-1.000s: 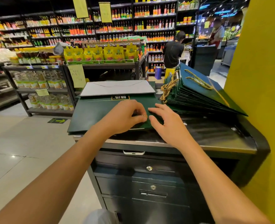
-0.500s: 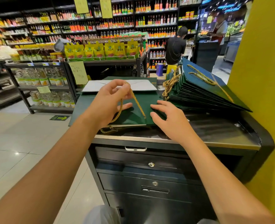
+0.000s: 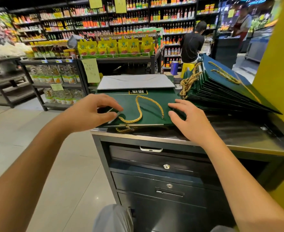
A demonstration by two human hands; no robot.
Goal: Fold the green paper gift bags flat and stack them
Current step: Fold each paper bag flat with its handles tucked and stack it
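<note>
Green bag [image 3: 148, 104] flat just left of folded stack [image 3: 221, 92]; my right hand [image 3: 189, 121] open, pressing its stack-side edge; left hand [image 3: 91, 113] curled at the far corner, pinch unclear; I'd flatten creases, tuck rope handle [image 3: 140, 113], then lift across.

On my feed I see a brightly lit shop with a pale, glossy tiled floor [image 3: 29, 131] and tall dark shelves [image 3: 171, 19] packed with bottles along the far side. Right in front stands a black cabinet [image 3: 163, 181] with keyhole drawers under a steel top [image 3: 238, 139], with a yellow pillar [image 3: 275, 72] on its right. Behind it are a rack of yellow pouches [image 3: 114, 47] and a person in a black shirt [image 3: 191, 46] seated on a yellow stool [image 3: 187, 66].
</note>
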